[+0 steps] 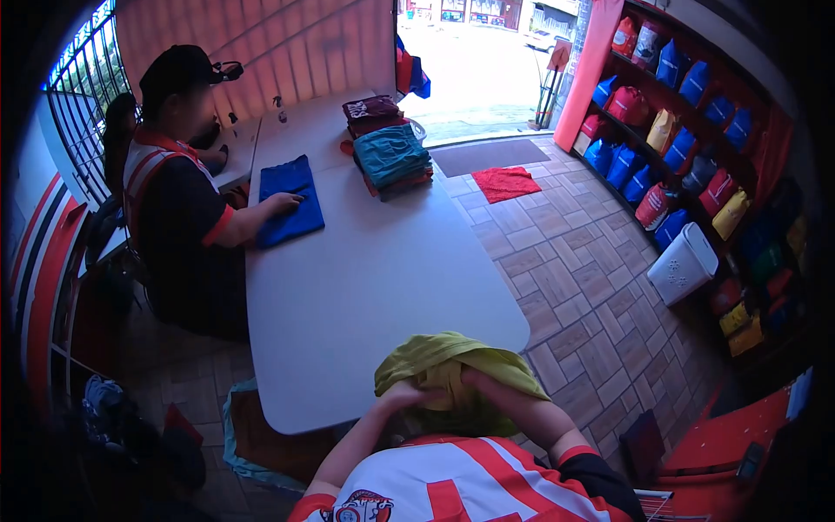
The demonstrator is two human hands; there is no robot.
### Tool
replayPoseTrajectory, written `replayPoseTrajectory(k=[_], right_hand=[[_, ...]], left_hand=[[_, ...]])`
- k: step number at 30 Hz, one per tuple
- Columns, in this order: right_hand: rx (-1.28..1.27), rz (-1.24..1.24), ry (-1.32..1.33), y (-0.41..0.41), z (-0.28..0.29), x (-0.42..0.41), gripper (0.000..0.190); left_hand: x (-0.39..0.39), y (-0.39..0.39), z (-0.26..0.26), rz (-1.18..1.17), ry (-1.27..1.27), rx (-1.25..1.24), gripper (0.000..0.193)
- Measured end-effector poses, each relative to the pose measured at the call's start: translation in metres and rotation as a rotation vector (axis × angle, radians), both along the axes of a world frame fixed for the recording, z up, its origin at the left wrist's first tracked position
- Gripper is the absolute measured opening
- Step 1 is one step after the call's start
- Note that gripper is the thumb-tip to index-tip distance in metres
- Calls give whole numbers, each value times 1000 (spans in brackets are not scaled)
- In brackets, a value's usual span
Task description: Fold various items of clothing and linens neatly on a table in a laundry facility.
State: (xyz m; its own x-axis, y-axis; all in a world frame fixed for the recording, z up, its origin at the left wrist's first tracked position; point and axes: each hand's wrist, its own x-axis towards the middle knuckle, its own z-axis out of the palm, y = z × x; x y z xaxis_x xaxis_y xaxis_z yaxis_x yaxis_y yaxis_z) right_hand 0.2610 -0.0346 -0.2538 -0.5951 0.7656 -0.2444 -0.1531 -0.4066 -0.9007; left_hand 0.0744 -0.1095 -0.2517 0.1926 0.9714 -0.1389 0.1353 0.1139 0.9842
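A yellow-green cloth garment (456, 349) is bunched at the near right corner of the white table (378, 274). My left hand (409, 395) holds its left side, thumb towards the middle. The fingers of my right hand (475, 378) are tucked under a fold and mostly hidden, with the cloth draped over the wrist. Farther off on the tabletop, a co-worker (176, 196) at the left rests a hand on a flat, folded blue cloth (290, 202). Beyond it stands a stack of folded clothes (391, 156), teal on top, beside a maroon folded garment (370, 108).
Shelves (672, 169) with blue, red and yellow bags line the right wall, a white lidded basket (682, 264) in front. A red cloth (506, 184) and a dark mat (489, 157) lie near the doorway. A teal-edged cloth container (238, 437) is under the table's near left corner.
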Motion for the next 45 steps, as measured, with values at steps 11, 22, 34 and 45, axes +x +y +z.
replayPoseTrajectory(k=[11,22,34,45], right_hand=[[77,407,-178,-13,39,20,19],[519,-319,188,130,121,4,35],[737,-108,-743,33,-85,2,53],[845,-216,-1206,49,-126,16,35]], left_hand=[[-80,24,65,343,-237,62,38],[-170,65,122,748,-406,98,45],[-76,40,-63,386,786,278,56],[-119,109,-116,192,1360,248,19]])
